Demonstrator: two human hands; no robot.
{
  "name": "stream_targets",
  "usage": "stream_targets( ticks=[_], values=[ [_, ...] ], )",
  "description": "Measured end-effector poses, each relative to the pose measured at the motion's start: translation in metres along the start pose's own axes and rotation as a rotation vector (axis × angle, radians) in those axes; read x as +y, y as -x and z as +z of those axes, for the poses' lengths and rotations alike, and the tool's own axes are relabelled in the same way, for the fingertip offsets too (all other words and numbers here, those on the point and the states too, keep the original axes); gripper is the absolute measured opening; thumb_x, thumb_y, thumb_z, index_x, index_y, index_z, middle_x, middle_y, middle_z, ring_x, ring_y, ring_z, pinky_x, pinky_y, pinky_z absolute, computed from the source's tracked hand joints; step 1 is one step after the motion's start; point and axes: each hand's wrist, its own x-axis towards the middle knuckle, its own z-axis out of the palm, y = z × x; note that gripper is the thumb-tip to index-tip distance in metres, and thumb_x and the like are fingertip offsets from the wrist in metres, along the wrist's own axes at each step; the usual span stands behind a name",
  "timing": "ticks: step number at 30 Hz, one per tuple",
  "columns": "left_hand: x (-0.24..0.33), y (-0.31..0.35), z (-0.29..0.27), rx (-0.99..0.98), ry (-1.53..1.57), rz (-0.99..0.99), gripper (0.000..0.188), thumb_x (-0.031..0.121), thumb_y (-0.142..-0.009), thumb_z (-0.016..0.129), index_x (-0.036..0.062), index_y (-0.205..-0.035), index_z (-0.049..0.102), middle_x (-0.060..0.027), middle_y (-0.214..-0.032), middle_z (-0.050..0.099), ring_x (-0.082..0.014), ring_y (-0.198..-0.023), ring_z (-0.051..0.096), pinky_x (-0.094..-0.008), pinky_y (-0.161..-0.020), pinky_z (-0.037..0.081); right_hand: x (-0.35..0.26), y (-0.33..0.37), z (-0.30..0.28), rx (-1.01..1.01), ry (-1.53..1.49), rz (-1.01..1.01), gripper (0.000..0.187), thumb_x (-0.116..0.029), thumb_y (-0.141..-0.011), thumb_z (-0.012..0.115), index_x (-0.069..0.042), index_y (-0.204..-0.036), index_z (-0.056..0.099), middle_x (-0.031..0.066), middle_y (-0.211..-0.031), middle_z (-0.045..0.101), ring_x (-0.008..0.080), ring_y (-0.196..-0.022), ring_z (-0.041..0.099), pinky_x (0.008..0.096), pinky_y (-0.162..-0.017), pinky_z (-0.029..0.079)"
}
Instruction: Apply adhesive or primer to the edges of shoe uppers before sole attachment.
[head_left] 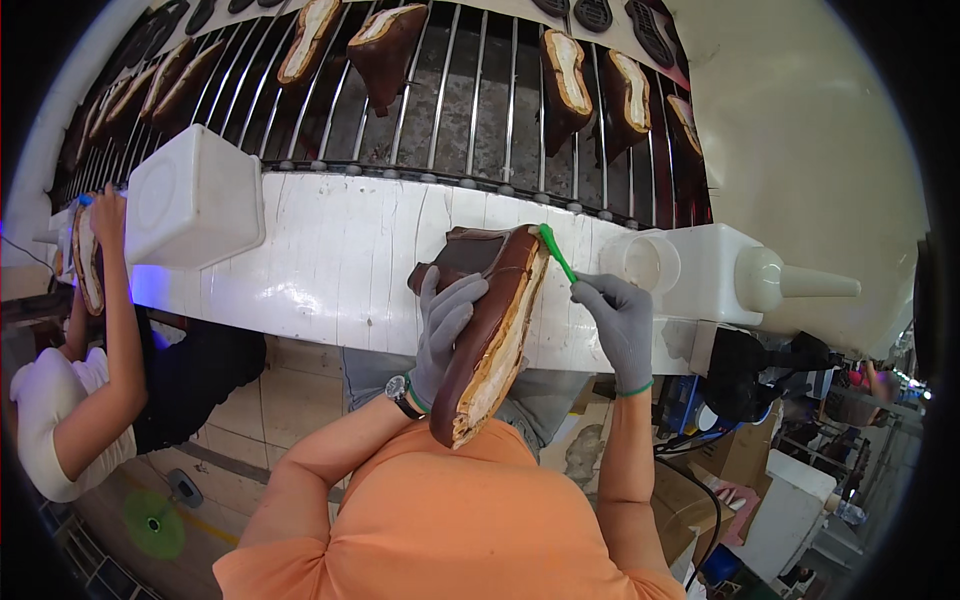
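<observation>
One boot [497,318] against left fingers [462,292], green brush [557,255] seemingly touching it

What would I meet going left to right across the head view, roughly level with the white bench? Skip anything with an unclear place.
Co-worker's shoe → white square container → brown boot → green brush-like tool → right hand → white spout-shaped piece.

Left fingers [460,290] hide some boot [483,345]. Right fingers [603,287] cover the brush [558,254] (its back end). Far past them, the top edge cuts off soles [592,13].
</observation>
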Motion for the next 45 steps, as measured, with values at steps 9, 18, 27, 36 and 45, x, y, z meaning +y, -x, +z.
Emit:
stream_targets(
  ticks=[9, 18, 27, 36, 45],
  values=[
    [0.003, -0.003, -0.009, -0.049, -0.001, -0.042, 0.07, 0.014, -0.079, 0.079, 0.0107, -0.133, 0.035, -0.0153, -0.136, 0.049, -0.0327, -0.124, 0.052, -0.0615, -0.115, 0.02, -0.042, 0.06, -0.001, -0.146, -0.02, -0.019, 0.019, -0.006, -0.081, 0.074, -0.004, -0.099, 0.077, 0.0029, -0.073, 0.066, 0.0045, -0.063, 0.052, 0.0221, -0.056, 0.038],
    [0.006, -0.006, -0.009, 0.0, 0.032, -0.086, 0.063, 0.016, -0.081, 0.077, 0.011, -0.131, 0.038, -0.0153, -0.133, 0.052, -0.0324, -0.122, 0.054, -0.06, -0.114, 0.023, -0.073, 0.095, 0.004, -0.313, 0.113, -0.419, 0.026, 0.0, -0.074, 0.076, -0.002, -0.1, 0.075, 0.0095, -0.075, 0.066, 0.012, -0.062, 0.059, 0.0247, -0.057, 0.045],
    [0.007, -0.025, -0.021, -0.164, -0.01, -0.077, 0.061, 0.018, -0.083, 0.075, 0.0101, -0.133, 0.04, -0.0133, -0.133, 0.054, -0.028, -0.123, 0.055, -0.0564, -0.114, 0.025, -0.061, 0.07, 0.007, -0.019, 0.059, -0.242, 0.022, 0.0, -0.08, 0.074, 0.0, -0.102, 0.075, 0.0073, -0.077, 0.067, 0.0078, -0.063, 0.055, 0.022, -0.056, 0.041],
    [0.022, -0.071, -0.032, -0.339, 0.006, -0.021, 0.055, 0.016, -0.082, 0.071, 0.0078, -0.132, 0.048, -0.0087, -0.123, 0.059, -0.0263, -0.104, 0.057, -0.0458, -0.098, 0.039, -0.088, 0.093, -0.019, -0.229, 0.142, -0.585, 0.028, -0.001, -0.071, 0.077, -0.003, -0.099, 0.076, 0.0077, -0.077, 0.068, 0.0121, -0.059, 0.06, 0.0234, -0.054, 0.044],
    [0.046, -0.097, -0.053, -0.646, 0.332, -0.305, 0.065, 0.02, -0.071, 0.075, 0.0095, -0.132, 0.053, -0.0091, -0.125, 0.053, -0.0291, -0.108, 0.054, -0.0418, -0.093, 0.042, -0.087, 0.083, -0.024, 0.014, 0.097, -0.368, 0.026, 0.001, -0.071, 0.076, 0.0, -0.098, 0.075, 0.009, -0.078, 0.069, 0.0132, -0.062, 0.061, 0.024, -0.056, 0.044]
  ],
)
